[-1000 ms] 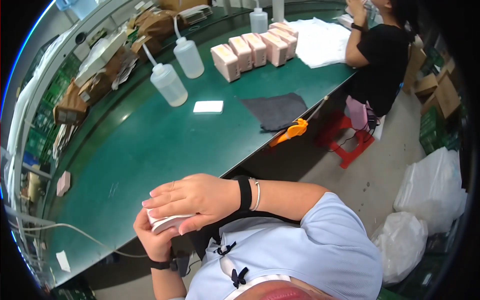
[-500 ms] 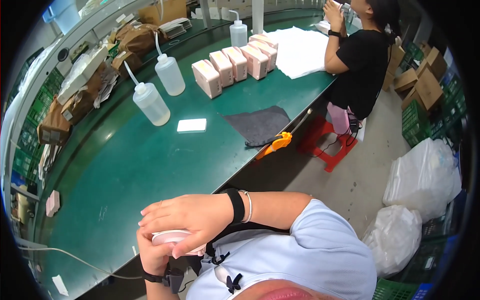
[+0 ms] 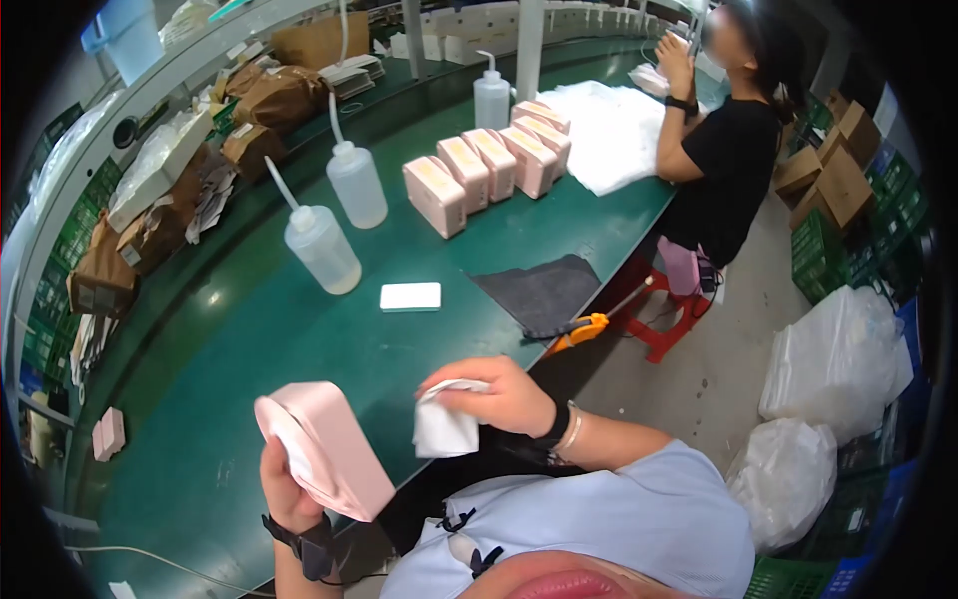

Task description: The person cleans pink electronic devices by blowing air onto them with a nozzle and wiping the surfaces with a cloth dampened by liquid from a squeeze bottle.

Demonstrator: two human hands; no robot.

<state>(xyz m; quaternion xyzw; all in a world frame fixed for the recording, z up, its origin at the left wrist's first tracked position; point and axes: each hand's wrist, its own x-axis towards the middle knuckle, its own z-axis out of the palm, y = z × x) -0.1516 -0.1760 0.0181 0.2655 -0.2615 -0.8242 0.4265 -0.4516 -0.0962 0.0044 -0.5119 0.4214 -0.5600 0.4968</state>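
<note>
My left hand (image 3: 284,489) grips a pink, round-cornered box-shaped housing (image 3: 344,449) from its left side. The housing is tilted, with its broad side facing right and a white area showing by my fingers. To the right of it and apart from it, my right hand (image 3: 494,399) pinches a folded white cloth (image 3: 447,427) that hangs down over the table's near edge. Beyond my hands, a flat white block (image 3: 410,297) lies on the green table (image 3: 249,349). A dark grey cloth (image 3: 544,292) is spread near the table edge, with an orange-handled tool (image 3: 584,332) beside it.
Several pink housings (image 3: 436,195) stand in a row farther back. Squeeze bottles (image 3: 324,255) with thin spouts stand left of them. A co-worker (image 3: 723,150) sits beyond a white sheet (image 3: 609,135). A small pink block (image 3: 110,433) and a cable (image 3: 165,561) lie at left.
My hands have come apart. The pink housing, mostly covered before, is now raised and turned in my left hand; my right hand has moved right and now shows the white cloth.
</note>
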